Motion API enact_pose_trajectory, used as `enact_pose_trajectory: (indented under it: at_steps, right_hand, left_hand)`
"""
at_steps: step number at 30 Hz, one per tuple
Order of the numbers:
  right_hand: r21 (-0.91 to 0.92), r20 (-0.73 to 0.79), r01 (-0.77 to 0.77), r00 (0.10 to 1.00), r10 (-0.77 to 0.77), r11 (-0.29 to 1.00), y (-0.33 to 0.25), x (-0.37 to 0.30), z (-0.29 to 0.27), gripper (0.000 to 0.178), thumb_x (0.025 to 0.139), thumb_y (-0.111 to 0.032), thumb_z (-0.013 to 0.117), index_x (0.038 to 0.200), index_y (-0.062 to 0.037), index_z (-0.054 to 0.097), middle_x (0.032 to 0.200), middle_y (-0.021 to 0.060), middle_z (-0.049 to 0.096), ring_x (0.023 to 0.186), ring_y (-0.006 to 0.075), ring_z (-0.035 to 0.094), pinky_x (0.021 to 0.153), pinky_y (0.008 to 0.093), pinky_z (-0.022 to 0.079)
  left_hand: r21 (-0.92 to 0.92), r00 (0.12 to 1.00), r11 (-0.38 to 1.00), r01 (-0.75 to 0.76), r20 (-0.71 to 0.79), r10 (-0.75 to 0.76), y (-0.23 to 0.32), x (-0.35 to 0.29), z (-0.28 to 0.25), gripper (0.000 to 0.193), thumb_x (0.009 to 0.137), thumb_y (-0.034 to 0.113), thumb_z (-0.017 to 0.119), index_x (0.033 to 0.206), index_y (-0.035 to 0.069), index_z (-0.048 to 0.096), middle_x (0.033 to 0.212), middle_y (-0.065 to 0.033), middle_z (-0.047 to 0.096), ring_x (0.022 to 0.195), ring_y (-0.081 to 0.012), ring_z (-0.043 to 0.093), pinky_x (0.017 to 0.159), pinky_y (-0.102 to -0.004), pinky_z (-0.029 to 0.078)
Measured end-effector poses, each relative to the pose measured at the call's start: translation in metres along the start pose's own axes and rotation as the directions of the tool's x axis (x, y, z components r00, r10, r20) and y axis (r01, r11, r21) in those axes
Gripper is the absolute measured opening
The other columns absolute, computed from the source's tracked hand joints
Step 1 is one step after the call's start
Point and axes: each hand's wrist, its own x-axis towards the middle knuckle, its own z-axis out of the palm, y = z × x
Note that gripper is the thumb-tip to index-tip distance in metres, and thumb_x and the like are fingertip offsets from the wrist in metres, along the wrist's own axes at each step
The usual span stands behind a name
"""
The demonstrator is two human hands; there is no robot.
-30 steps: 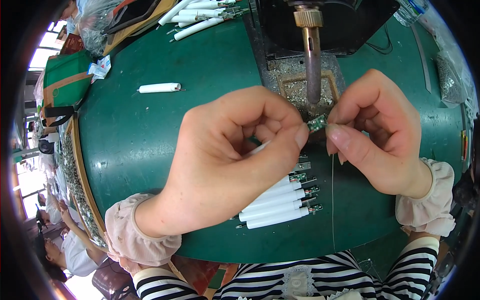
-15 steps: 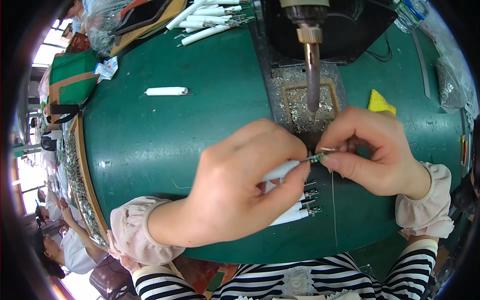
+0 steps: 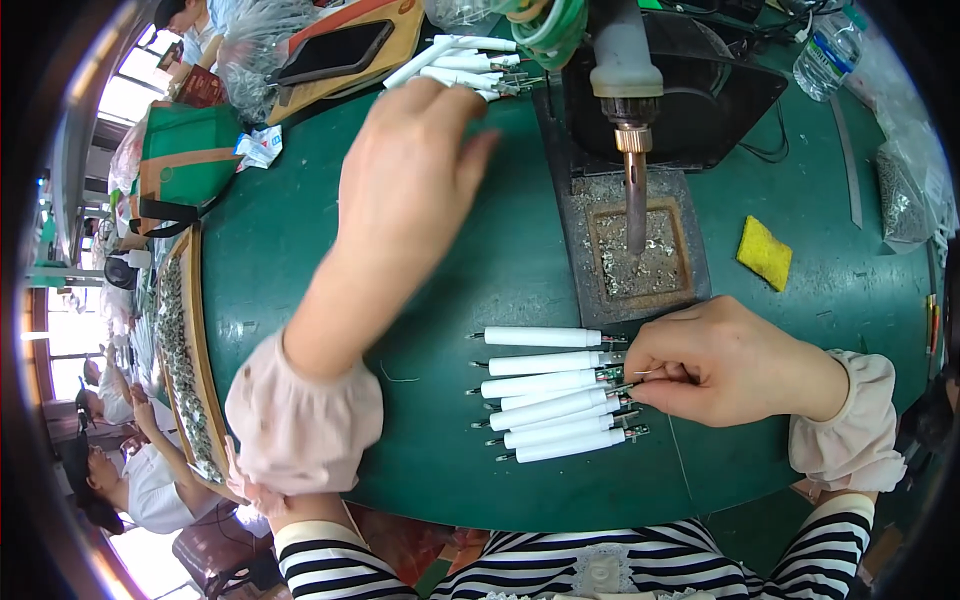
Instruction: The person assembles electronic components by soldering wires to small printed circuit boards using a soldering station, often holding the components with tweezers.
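Note:
My left hand reaches far out to a pile of white tubes at the back. It is blurred, with the thumb apart and the other fingertips hidden. My right hand pinches thin solder wire between thumb and finger, and the wire trails down toward the table's front edge. Beside that hand several white tubes lie in a row, small circuit boards at their right ends. A soldering iron points down over a solder-flecked tray.
A yellow sponge lies right of the tray. A black phone rests on a board at the back left. A water bottle and a bag of small parts are at the right. A long wooden tray edges the left.
My left hand has left the right hand's side and swung to the back pile. The tube it held is out of its earlier place. The view has shifted slightly.

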Motion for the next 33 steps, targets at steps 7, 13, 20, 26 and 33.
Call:
enact_pose_trajectory:
  at_steps: [7, 13, 20, 26, 33]
  right_hand:
    - [0.087, 0.031, -0.06, 0.998, 0.057, 0.994, 0.0, 0.002, -0.002, 0.013, 0.074, -0.009, 0.065, 0.08, -0.0019, 0.057, 0.06, 0.0059, 0.054, 0.051, 0.0155, 0.053, 0.047, 0.0262, 0.04]
    - [0.125, 0.025, -0.059, 0.998, 0.056, 0.99, 0.002, 0.001, -0.003, 0.013, 0.073, -0.008, 0.067, 0.081, -0.0006, 0.059, 0.062, 0.0043, 0.056, 0.053, 0.0094, 0.053, 0.047, 0.0216, 0.04]
    - [0.147, -0.098, 0.007, 0.995, 0.007, 0.989, -0.011, -0.002, -0.004, 0.01, 0.075, -0.008, 0.062, 0.079, -0.0021, 0.056, 0.061, 0.0066, 0.056, 0.053, 0.0149, 0.056, 0.048, 0.0249, 0.042]
    - [0.332, -0.352, -0.024, 0.925, 0.147, 0.943, -0.009, -0.003, 0.004, 0.011, 0.074, -0.004, 0.063, 0.083, -0.0016, 0.057, 0.066, 0.0014, 0.055, 0.058, 0.0054, 0.053, 0.046, 0.0186, 0.04]
    - [0.47, -0.331, 0.043, 0.934, 0.131, 0.882, -0.011, -0.005, 0.008, 0.015, 0.075, -0.002, 0.062, 0.088, -0.0014, 0.057, 0.074, 0.0009, 0.055, 0.061, 0.0033, 0.051, 0.047, 0.0156, 0.039]
  left_hand:
    - [0.412, 0.996, 0.907, -0.09, 0.051, 0.076, -0.063, 0.018, 0.024, 0.015, 0.068, 0.001, 0.054, 0.082, 0.006, 0.057, 0.083, -0.0072, 0.053, 0.082, -0.0235, 0.052, 0.068, -0.0342, 0.045]
    - [0.273, 0.941, 0.901, -0.338, 0.122, 0.316, -0.067, 0.023, 0.015, 0.014, 0.067, 0.001, 0.056, 0.081, 0.006, 0.056, 0.076, -0.0087, 0.054, 0.076, -0.0258, 0.053, 0.068, -0.0336, 0.045]
    - [-0.173, 0.936, 0.982, 0.074, 0.351, -0.009, 0.002, -0.007, -0.045, 0.023, 0.071, -0.004, 0.057, 0.093, 0.001, 0.055, 0.086, -0.0133, 0.058, 0.078, -0.0279, 0.057, 0.068, -0.0331, 0.046]
    - [-0.577, 0.646, 0.579, 0.576, 0.755, 0.109, 0.051, -0.018, -0.069, 0.026, 0.072, -0.002, 0.06, 0.098, -0.004, 0.057, 0.087, -0.0117, 0.059, 0.076, -0.0176, 0.058, 0.066, -0.0265, 0.047]
    - [-0.522, 0.519, 0.386, 0.761, 0.846, 0.121, 0.072, -0.02, -0.068, 0.021, 0.076, 0.0, 0.061, 0.096, -0.004, 0.055, 0.082, -0.007, 0.055, 0.073, -0.012, 0.054, 0.064, -0.0241, 0.046]
